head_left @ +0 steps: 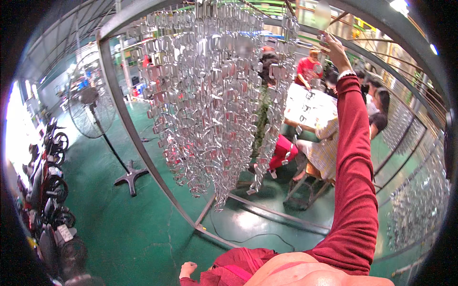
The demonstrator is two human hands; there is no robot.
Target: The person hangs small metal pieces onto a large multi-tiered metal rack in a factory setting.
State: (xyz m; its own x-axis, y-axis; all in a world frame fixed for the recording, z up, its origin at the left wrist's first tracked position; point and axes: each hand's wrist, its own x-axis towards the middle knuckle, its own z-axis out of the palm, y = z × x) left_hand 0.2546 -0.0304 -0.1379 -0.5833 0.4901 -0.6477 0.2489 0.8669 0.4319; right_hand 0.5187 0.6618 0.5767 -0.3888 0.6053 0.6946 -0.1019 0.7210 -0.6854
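Observation:
My right arm, in a dark red sleeve, stretches up at the right. At the top, the fingers of my right hand [336, 53] are closed at a strand of shiny metal pieces. An oval silvery piece [323, 15] stands just above the fingertips; more pieces [288, 155] dangle lower down. What exactly is between the fingers is too small to tell. Left of it, a dense mass of similar metal strands [205, 95] hangs from a grey metal frame [138, 138]. Low down by my body, my left hand [188, 269] is curled closed, with no object visible in it.
A standing fan [89, 97] is left of the frame; motorbikes [55, 186] line the far left. Beyond the frame several people sit or stand around a white table [310, 107] with dark pieces on it. More strands [415, 205] hang at the right. A cable [257, 235] lies on the green floor.

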